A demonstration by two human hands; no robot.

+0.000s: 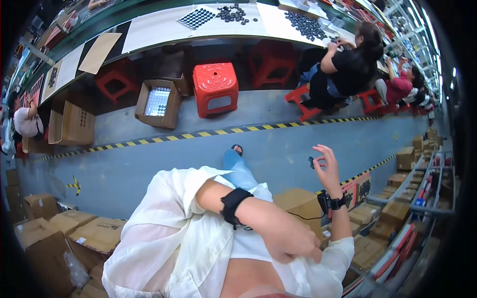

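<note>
My left arm, with a black strap on its wrist, crosses my chest. My left hand point(293, 241) is closed against the right side of my open white shirt point(174, 233); its fingertips are hidden, so I cannot tell whether they grip the cloth. My right hand point(325, 166) is raised over the floor, thumb and forefinger curled together, the other fingers loosely bent. At those fingertips hangs a small black looped thing point(311, 162), too small to name. A black device point(331, 202) with a thin cable is strapped to my right wrist.
Ahead runs a long worktable point(159, 32) bearing small black round parts point(236, 14). Before it stand a red stool point(215, 89) and an open carton point(174, 102). A seated person point(348, 64) works at right. Cartons point(99, 233) and a rack point(432, 198) flank me.
</note>
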